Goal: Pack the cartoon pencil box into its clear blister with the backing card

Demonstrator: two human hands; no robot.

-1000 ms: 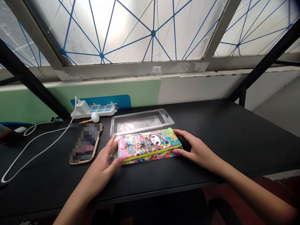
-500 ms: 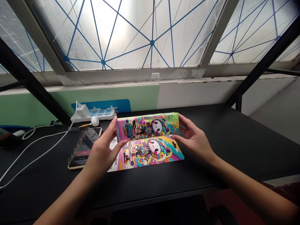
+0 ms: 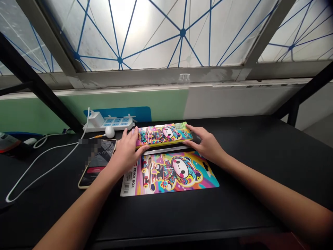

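Observation:
A colourful pencil box (image 3: 162,134) with a cartoon figure on its lid lies between my two hands, its printed face up. My left hand (image 3: 127,146) grips its left end, thumb along the near side. At the other end my right hand (image 3: 205,140) holds the right edge between thumb and fingers. Nearer to me, flat on the desk, is a printed card (image 3: 173,173) with the same figure and the words PENCIL BOX. A thin pale strip (image 3: 166,150) shows between box and card.
A phone (image 3: 97,163) lies left of my left hand. Behind it are a white power strip (image 3: 117,122) with a plug, a round white device (image 3: 109,132) and a looping white cable (image 3: 49,147). The black desk (image 3: 249,156) meets the wall below the window.
The pencil box has gone from tilted up above the card to lying flatter behind it, both hands still on it. More of the card shows now. The view has shifted slightly.

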